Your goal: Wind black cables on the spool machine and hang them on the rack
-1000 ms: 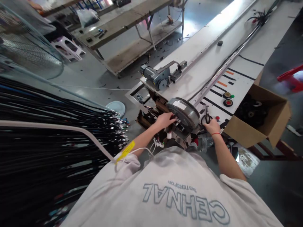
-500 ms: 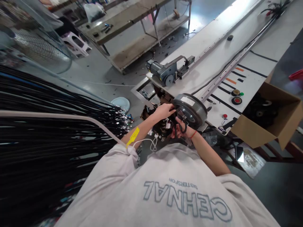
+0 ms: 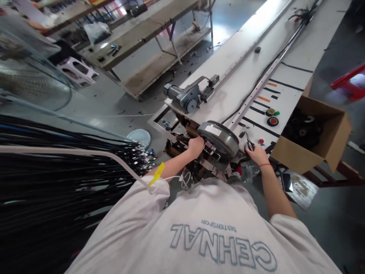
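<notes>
My right hand (image 3: 258, 154) is closed around the handles of a pair of scissors (image 3: 250, 144) at the near edge of the white table. The blades point away from me over the tabletop. My left hand (image 3: 196, 147) is closed beside a large dark wheel-shaped roll (image 3: 232, 137) with a white label. Whatever its fingers grip is hidden. Between the hands, under the roll, sit metal machine parts (image 3: 210, 148). A white cord (image 3: 186, 179) hangs near my left forearm.
Long black cables (image 3: 57, 160) with white ends hang at the left. A grey motor unit (image 3: 188, 97), two tape rolls (image 3: 272, 121) and strips lie on the white table (image 3: 225, 87). An open cardboard box (image 3: 296, 154) stands right, near a phone (image 3: 287, 182). A white stool (image 3: 78, 71) stands far left.
My right hand has moved right with the scissors, from beside the left hand to the table edge. My left hand has closed more and stays by the roll. The view has shifted.
</notes>
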`<state>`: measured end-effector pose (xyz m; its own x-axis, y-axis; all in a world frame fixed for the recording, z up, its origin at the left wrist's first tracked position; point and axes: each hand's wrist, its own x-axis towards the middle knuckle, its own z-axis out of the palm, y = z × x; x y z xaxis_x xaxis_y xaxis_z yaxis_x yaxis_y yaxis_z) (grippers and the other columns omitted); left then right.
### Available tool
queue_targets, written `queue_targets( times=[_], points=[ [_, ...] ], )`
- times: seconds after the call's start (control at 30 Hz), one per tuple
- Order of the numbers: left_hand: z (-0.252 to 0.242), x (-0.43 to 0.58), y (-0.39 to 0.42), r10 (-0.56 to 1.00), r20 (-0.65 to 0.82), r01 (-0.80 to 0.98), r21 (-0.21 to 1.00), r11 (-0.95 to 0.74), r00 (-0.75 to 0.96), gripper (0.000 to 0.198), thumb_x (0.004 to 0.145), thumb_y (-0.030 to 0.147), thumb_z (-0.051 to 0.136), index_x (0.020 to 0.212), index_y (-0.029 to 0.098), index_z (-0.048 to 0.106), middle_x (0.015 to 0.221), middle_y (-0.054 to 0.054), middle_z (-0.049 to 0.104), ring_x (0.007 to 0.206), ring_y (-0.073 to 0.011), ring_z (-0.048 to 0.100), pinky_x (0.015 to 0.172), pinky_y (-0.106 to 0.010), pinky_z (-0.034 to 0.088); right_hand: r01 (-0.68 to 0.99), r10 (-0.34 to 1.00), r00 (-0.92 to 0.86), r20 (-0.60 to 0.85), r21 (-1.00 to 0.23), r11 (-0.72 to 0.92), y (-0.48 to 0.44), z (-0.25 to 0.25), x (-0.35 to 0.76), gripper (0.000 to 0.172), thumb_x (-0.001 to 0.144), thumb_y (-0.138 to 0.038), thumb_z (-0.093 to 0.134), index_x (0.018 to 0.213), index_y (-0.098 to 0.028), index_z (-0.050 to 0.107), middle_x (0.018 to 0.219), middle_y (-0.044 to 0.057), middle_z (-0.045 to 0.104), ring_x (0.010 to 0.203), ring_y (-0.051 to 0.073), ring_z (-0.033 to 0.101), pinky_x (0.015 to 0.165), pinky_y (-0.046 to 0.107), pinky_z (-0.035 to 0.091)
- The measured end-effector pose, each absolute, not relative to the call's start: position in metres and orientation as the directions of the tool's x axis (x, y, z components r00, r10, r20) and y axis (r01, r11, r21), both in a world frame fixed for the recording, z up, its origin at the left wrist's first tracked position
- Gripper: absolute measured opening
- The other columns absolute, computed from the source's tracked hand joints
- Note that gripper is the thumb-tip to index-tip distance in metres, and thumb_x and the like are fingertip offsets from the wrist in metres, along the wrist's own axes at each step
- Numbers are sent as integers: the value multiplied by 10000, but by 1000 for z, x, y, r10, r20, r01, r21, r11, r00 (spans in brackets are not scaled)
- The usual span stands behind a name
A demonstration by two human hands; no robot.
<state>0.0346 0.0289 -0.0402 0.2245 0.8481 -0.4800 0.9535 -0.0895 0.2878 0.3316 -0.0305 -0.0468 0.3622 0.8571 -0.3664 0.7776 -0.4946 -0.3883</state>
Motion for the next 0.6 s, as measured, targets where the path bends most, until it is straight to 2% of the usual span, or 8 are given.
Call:
queue_targets(
  times=[0.07, 0.13, 0.2, 0.27, 0.37, 0.43, 0.5, 0.6],
  points=[
    [-43, 38, 26, 873, -456, 972, 224, -77, 174, 388, 874, 47, 321, 1188, -26, 537, 1125, -306, 612, 1160, -379, 561, 962, -523, 429, 799, 899, 336, -279, -420, -430, -16, -46, 327, 302, 750, -361, 660, 937, -125, 638, 964, 170, 659, 947, 289, 619, 822, 373, 477],
    [-47, 39, 22, 891, -431, 980, 186, -66, 141, 399, 889, 60, 312, 1229, -10, 507, 1129, -290, 618, 1120, -352, 598, 938, -473, 461, 774, 946, 298, -127, -547, -318, -15, -33, 319, 369, 767, -352, 633, 1054, -120, 618, 1095, 184, 634, 1016, 283, 601, 895, 390, 459],
    [-50, 38, 16, 905, -411, 984, 173, -42, 111, 394, 907, 90, 319, 1257, 26, 487, 1142, -269, 622, 1095, -319, 623, 910, -414, 486, 695, 966, 260, 6, -696, -182, -25, -10, 309, 334, 801, -361, 587, 1058, -150, 616, 1095, 148, 643, 975, 257, 616, 888, 387, 470],
    [-50, 33, 12, 905, -419, 987, 160, -10, 77, 357, 924, 127, 326, 1219, 56, 516, 1113, -254, 640, 1067, -304, 643, 888, -387, 496, 565, 974, 218, 58, -822, -78, -43, 15, 297, 280, 835, -394, 561, 1010, -185, 628, 1008, 98, 673, 883, 227, 638, 826, 363, 496],
    [-41, 20, 4, 896, -443, 993, 121, 14, 41, 296, 924, 174, 367, 1120, 88, 572, 1030, -233, 674, 1011, -312, 666, 867, -389, 499, 294, 994, 110, -7, -955, -39, -69, 42, 275, 261, 862, -450, 562, 927, -208, 636, 861, 55, 689, 787, 198, 646, 757, 326, 512],
    [-32, 10, -6, 904, -425, 990, 142, 7, 54, 259, 902, 188, 420, 1087, 126, 590, 1001, -201, 690, 1001, -301, 669, 871, -375, 494, 87, 992, -43, -116, -990, -111, -79, 43, 254, 303, 864, -492, 562, 880, -200, 639, 795, 49, 688, 725, 183, 645, 710, 309, 518],
    [-25, 0, -22, 909, -402, 967, 256, -6, 112, 251, 873, 176, 463, 1086, 168, 596, 968, -157, 707, 1004, -275, 669, 888, -348, 485, -28, 928, -265, -263, -960, -280, -81, 31, 227, 364, 841, -541, 577, 833, -183, 644, 751, 56, 685, 666, 171, 640, 643, 288, 517],
    [-19, -21, -59, 898, -369, 880, 473, -38, 237, 332, 816, 120, 494, 1125, 196, 588, 911, -113, 727, 968, -255, 678, 895, -324, 481, 2, 728, -516, -451, -851, -526, -75, -2, 181, 385, 794, -556, 628, 819, -173, 652, 806, 73, 701, 708, 165, 656, 604, 248, 503]
  ],
)
